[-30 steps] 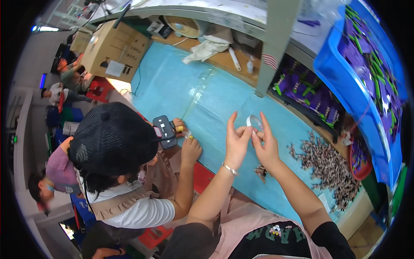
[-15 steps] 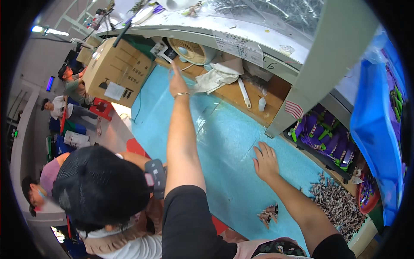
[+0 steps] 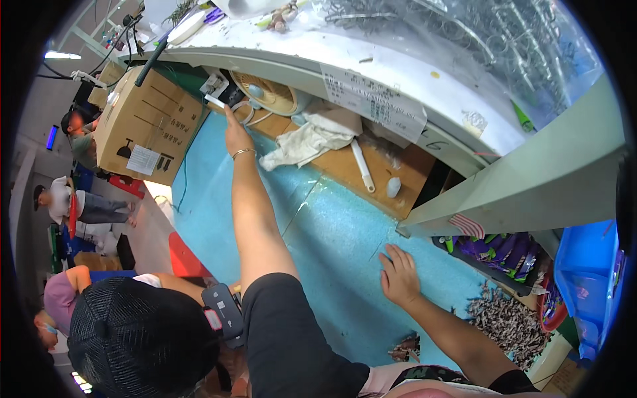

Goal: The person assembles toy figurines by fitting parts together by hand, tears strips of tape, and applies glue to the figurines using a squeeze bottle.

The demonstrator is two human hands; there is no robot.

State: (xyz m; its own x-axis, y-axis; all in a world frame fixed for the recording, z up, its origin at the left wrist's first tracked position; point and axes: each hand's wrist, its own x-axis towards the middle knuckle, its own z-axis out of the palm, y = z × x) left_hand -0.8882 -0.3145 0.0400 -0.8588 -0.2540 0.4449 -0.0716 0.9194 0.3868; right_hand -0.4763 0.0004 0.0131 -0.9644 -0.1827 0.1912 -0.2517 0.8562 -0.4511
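My left hand (image 3: 237, 135), with a thin bracelet at its wrist, reaches far across the blue tabletop (image 3: 332, 272). Its fingers are drawn together at one end of a slim white stick (image 3: 214, 101) and look pinched on it; the hand hides part of the contact. Behind the stick stands a cream desk fan (image 3: 265, 93). On the tabletop rests my right hand (image 3: 400, 275), fingers spread and empty. Between that arm and the right edge lies a heap of small brown-and-white pieces (image 3: 507, 325). A smaller cluster (image 3: 405, 348) is close to my body.
A cardboard box (image 3: 146, 126) stands at the far left. Under the shelf are a white cloth (image 3: 312, 142), a white-handled tool (image 3: 363, 166) and a small bottle (image 3: 393, 187). A grey post (image 3: 524, 179) rises at right, near a blue tray (image 3: 584, 265). A capped person (image 3: 139, 338) sits close on my left.
The view has turned, so most things sit further left and the post looms larger. My left hand remains extended by the fan; the white stick stands out more. My right hand stays flat.
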